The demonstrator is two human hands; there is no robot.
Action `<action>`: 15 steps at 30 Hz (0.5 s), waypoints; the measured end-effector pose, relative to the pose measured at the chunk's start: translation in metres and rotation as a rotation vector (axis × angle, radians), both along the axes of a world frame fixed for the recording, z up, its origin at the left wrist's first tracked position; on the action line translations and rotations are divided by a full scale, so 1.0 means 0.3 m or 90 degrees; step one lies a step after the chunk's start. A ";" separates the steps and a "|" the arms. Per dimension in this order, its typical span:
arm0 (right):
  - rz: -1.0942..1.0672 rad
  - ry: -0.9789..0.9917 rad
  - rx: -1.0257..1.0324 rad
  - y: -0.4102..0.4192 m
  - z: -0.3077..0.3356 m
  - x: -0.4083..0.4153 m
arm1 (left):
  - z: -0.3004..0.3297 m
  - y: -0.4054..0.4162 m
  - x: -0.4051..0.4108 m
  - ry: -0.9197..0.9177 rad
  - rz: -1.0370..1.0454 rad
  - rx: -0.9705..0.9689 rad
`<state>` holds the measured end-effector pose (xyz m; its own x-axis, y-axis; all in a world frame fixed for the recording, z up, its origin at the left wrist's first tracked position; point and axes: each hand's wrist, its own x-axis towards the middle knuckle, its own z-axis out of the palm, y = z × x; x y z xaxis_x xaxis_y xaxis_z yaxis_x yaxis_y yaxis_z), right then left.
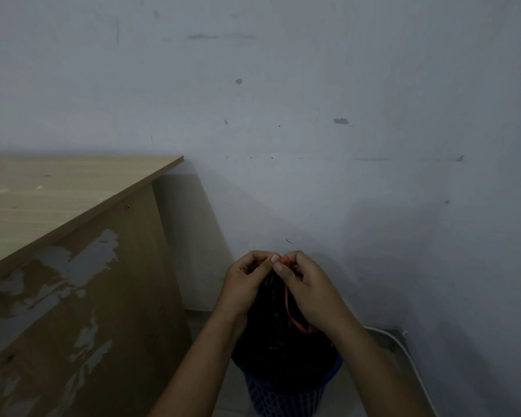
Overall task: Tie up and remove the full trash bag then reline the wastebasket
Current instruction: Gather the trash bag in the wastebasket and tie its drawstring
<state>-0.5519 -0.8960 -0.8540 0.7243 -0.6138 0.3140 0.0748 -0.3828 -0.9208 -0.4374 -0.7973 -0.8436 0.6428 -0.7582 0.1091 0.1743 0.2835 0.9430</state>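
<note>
**Both hands at the drawstring, bag in the basket**

Far left: a wooden table point(57, 188) stands against the wall point(313, 85), its side panel patchy where the surface has peeled.

Your left hand point(247, 279) comes in next, fingers curled, fingertips drawn together at the gathered top of the black trash bag point(280, 341). It seems to pinch the neck of the bag or the string there; the light is too dim to tell which.

Right against it, your right hand point(306, 285) pinches the orange drawstring point(289, 308) between thumb and fingers. The two hands touch at the fingertips, with a small orange bunch showing between them. A loop of the string hangs down under your right palm, across the front of the bag.

The bag sits in the blue mesh wastebasket point(286, 395) on the floor, bulging above its rim, near the wall.

Far right: a white cable point(403, 350) runs along the floor by the wall.
</note>
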 end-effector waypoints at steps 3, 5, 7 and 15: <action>-0.065 -0.027 -0.136 -0.009 -0.005 -0.005 | -0.004 0.001 -0.002 0.023 -0.035 0.002; -0.100 -0.044 -0.205 -0.010 -0.006 -0.002 | -0.004 -0.002 -0.005 0.037 -0.035 0.000; -0.139 -0.054 -0.248 -0.003 -0.008 0.003 | -0.005 -0.009 -0.016 0.066 -0.023 -0.013; -0.410 0.014 -0.463 0.005 -0.009 0.043 | 0.023 -0.056 -0.076 0.238 0.068 -0.032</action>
<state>-0.5391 -0.8944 -0.8566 0.3277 -0.5562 0.7637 -0.3627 -0.8205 -0.4419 -0.4603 -0.8143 -0.8368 0.7206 -0.6843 -0.1121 0.4697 0.3627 0.8049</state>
